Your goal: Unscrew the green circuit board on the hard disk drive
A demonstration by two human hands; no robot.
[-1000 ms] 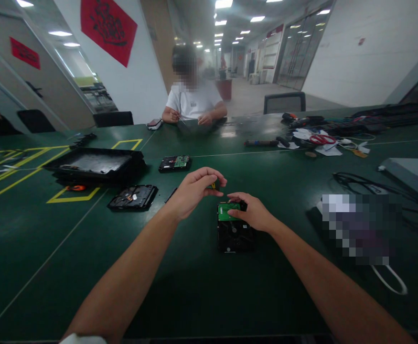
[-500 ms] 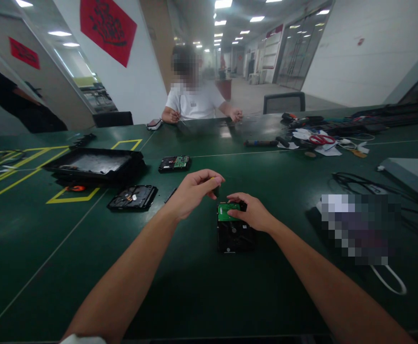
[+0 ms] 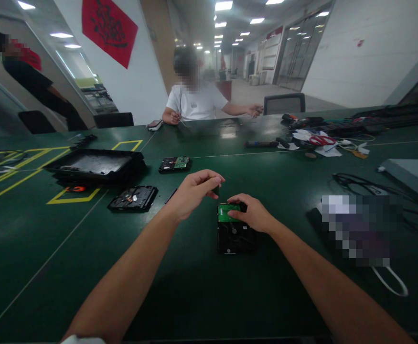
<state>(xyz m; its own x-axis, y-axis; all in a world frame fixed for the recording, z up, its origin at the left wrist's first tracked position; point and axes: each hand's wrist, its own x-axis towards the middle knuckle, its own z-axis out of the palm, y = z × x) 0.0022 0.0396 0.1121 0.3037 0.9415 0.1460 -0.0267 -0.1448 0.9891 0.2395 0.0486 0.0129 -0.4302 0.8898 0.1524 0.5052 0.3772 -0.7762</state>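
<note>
A black hard drive [image 3: 235, 239] with a green circuit board [image 3: 224, 215] lies on the dark green table in front of me. My right hand [image 3: 250, 210] grips its far right part, thumb on the board and fingers curled over the far edge. Just above and left of that drive, my left hand [image 3: 199, 191] is closed in a pinch. Something small and dark shows under its fingertips, too hidden to name. Left of my hands lies another hard drive [image 3: 133, 198], with a second circuit-board drive [image 3: 175, 164] farther back. A thin dark stick-like object [image 3: 170, 196] is partly behind my left wrist.
Black trays [image 3: 94, 165] are stacked at the left near an orange-handled tool [image 3: 75, 189]. On the right are cables [image 3: 359, 184], a grey metal box [image 3: 414, 176] and a blurred-out object with a white loop [image 3: 391, 282]. Red scissors [image 3: 322, 140] lie farther back. A co-worker [image 3: 194, 102] sits opposite.
My hands and the hard drive stay nearly still. The co-worker opposite has stretched an arm toward the right of the picture. A person at the far left has come further into view.
</note>
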